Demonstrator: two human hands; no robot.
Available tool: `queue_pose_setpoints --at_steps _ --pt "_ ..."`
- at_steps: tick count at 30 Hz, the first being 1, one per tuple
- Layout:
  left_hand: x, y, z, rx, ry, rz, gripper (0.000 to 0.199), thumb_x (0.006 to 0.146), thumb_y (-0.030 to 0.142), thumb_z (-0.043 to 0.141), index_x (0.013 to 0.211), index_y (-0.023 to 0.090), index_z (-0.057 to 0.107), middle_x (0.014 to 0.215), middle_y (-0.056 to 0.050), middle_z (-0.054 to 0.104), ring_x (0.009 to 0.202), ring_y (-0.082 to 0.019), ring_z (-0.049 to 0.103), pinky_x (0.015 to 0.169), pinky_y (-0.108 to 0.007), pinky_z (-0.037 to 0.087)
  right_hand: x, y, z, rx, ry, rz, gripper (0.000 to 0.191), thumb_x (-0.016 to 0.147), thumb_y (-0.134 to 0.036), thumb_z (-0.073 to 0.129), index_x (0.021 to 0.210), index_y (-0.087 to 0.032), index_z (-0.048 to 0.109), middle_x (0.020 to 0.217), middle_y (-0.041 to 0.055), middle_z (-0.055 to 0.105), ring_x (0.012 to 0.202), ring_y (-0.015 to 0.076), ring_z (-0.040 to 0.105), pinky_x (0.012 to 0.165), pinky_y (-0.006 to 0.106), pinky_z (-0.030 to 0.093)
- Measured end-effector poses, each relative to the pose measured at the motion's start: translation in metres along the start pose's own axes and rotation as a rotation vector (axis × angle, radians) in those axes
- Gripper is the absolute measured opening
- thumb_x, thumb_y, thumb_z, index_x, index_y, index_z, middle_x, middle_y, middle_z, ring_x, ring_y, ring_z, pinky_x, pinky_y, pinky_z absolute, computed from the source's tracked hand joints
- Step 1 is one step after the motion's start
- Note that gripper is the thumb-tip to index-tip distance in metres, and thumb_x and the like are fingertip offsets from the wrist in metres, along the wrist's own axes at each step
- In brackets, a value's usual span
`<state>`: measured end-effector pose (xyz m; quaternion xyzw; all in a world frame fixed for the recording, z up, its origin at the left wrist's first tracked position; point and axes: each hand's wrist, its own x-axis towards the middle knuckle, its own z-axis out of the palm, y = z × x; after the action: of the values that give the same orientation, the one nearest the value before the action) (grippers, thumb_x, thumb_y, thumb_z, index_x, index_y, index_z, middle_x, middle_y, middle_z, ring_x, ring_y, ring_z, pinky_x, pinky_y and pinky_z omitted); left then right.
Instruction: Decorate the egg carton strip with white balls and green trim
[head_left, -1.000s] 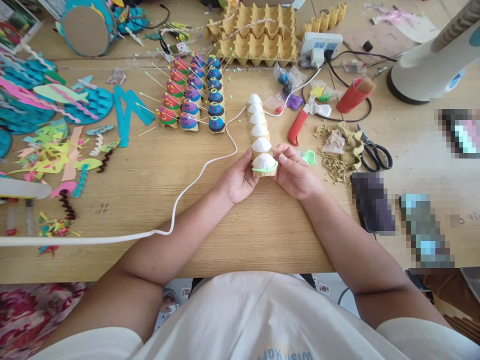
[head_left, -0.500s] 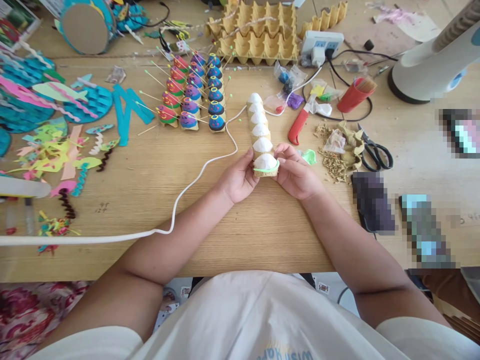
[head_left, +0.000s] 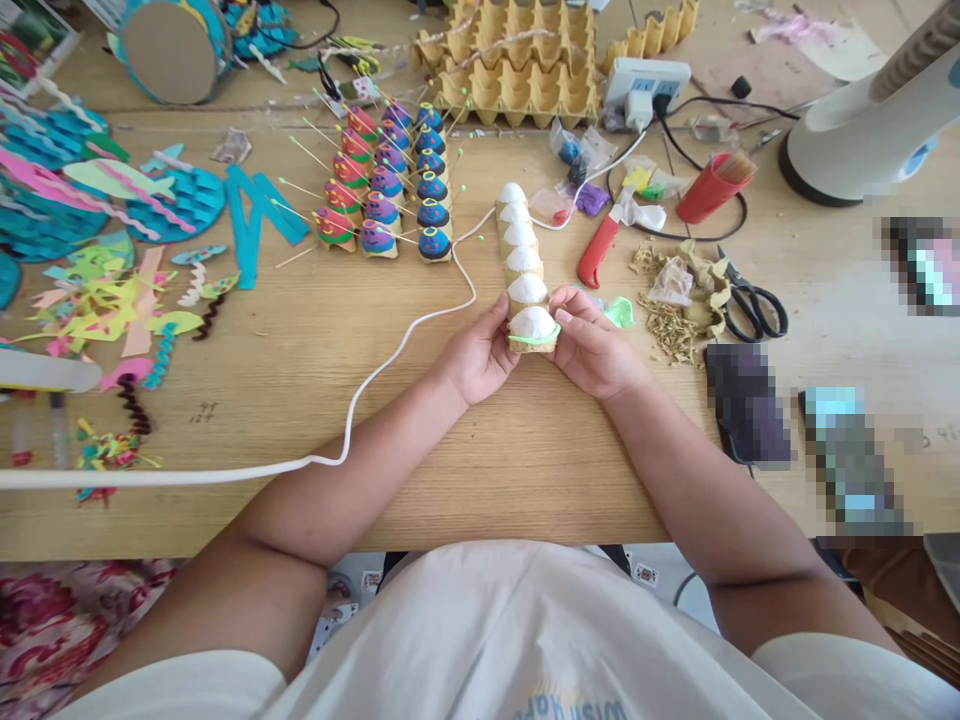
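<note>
A strip of egg carton [head_left: 523,262] with several white-covered humps lies lengthwise in front of me. Along the lower edge of its nearest hump runs a thin light-green clay strand [head_left: 537,339]. My left hand [head_left: 482,352] grips the carton strip at its near left side, thumb on top. On the near right side, my right hand [head_left: 592,345] has its fingers closed in a pinch at the end of the green strand, against the carton. Just beyond the right hand rests a bag of light-green clay [head_left: 619,312].
Painted carton strips [head_left: 382,185] with sticks stand at the back left. A white cable [head_left: 397,350] crosses the table on the left. To the right are a red-handled cutter [head_left: 598,255], scissors [head_left: 752,300], a red cup [head_left: 712,190] and phones [head_left: 750,405]. Egg trays [head_left: 517,65] lie behind.
Almost nothing differs. The right fingers have shifted very slightly at the hump's right edge, and the view has moved a touch.
</note>
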<state>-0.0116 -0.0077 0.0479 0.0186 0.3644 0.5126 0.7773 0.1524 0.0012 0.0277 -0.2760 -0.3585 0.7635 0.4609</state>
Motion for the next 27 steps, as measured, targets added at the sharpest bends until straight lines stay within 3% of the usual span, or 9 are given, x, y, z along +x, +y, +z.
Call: queue_pose_setpoints --at_steps 5,10,12,15,17,19,23,27 --pt "0.000 -0.002 -0.001 0.009 -0.024 0.022 0.023 0.110 0.018 0.049 0.108 0.014 0.071 0.077 0.003 0.073 0.059 -0.005 0.067 0.054 -0.011 0.054 0.001 -0.001 0.000 -0.040 0.008 0.014 0.036 0.079 -0.044 0.087 0.098 -0.027 0.061 0.090 -0.0040 0.062 0.081 0.0117 0.062 0.072 0.025 0.058" --pt "0.000 -0.001 -0.001 0.023 -0.024 0.012 0.023 0.110 0.020 0.049 0.112 0.015 0.071 0.079 0.002 0.075 0.061 -0.005 0.070 0.055 -0.012 0.055 0.003 0.002 0.000 -0.283 0.121 -0.052 0.042 0.087 -0.067 0.071 0.095 -0.028 0.058 0.089 -0.0012 0.058 0.079 0.0156 0.060 0.065 0.029 0.056" --pt "0.001 -0.001 -0.002 0.026 -0.032 0.013 0.023 0.110 0.021 0.049 0.112 0.015 0.071 0.078 0.002 0.075 0.060 -0.006 0.069 0.056 -0.012 0.055 0.001 0.003 0.001 -0.488 0.232 -0.171 0.045 0.091 -0.072 0.061 0.093 -0.028 0.056 0.087 0.0002 0.056 0.079 0.0166 0.058 0.066 0.030 0.054" --pt "0.003 -0.002 -0.004 0.031 -0.042 0.023 0.021 0.109 0.022 0.052 0.111 0.016 0.072 0.079 0.002 0.076 0.062 -0.006 0.070 0.060 -0.014 0.057 -0.008 0.001 0.005 -0.856 0.366 -0.497 0.046 0.095 -0.072 0.055 0.097 -0.027 0.057 0.092 0.0032 0.057 0.086 0.0201 0.059 0.080 0.039 0.056" --pt "0.004 -0.003 -0.006 0.052 -0.063 0.027 0.021 0.109 0.024 0.053 0.110 0.016 0.073 0.083 0.001 0.078 0.066 -0.007 0.072 0.064 -0.015 0.058 -0.015 -0.001 0.007 -1.084 0.323 -0.684 0.045 0.094 -0.069 0.058 0.107 -0.026 0.058 0.102 0.0069 0.059 0.097 0.0247 0.060 0.090 0.047 0.056" --pt "0.005 -0.004 -0.007 0.072 -0.101 0.031 0.024 0.110 0.025 0.051 0.109 0.016 0.073 0.085 0.001 0.079 0.069 -0.007 0.073 0.066 -0.015 0.058 -0.020 -0.001 0.009 -1.257 0.252 -0.779 0.049 0.092 -0.065 0.064 0.119 -0.025 0.058 0.114 0.0108 0.060 0.113 0.0310 0.060 0.101 0.055 0.054" --pt "0.007 -0.006 -0.010 0.071 -0.157 0.033 0.024 0.110 0.028 0.052 0.115 0.017 0.073 0.087 0.001 0.080 0.074 -0.008 0.074 0.071 -0.017 0.059 -0.023 0.004 0.012 -1.428 0.167 -0.802 0.059 0.089 -0.056 0.071 0.137 -0.027 0.054 0.131 0.0153 0.056 0.132 0.0380 0.053 0.112 0.064 0.046" --pt "0.007 -0.006 -0.012 0.079 -0.186 0.027 0.025 0.109 0.029 0.053 0.117 0.017 0.074 0.092 -0.001 0.081 0.078 -0.009 0.076 0.075 -0.018 0.060 -0.024 0.007 0.017 -1.464 0.207 -0.703 0.057 0.091 -0.051 0.069 0.142 -0.030 0.053 0.141 0.0163 0.053 0.139 0.0401 0.049 0.116 0.066 0.043"
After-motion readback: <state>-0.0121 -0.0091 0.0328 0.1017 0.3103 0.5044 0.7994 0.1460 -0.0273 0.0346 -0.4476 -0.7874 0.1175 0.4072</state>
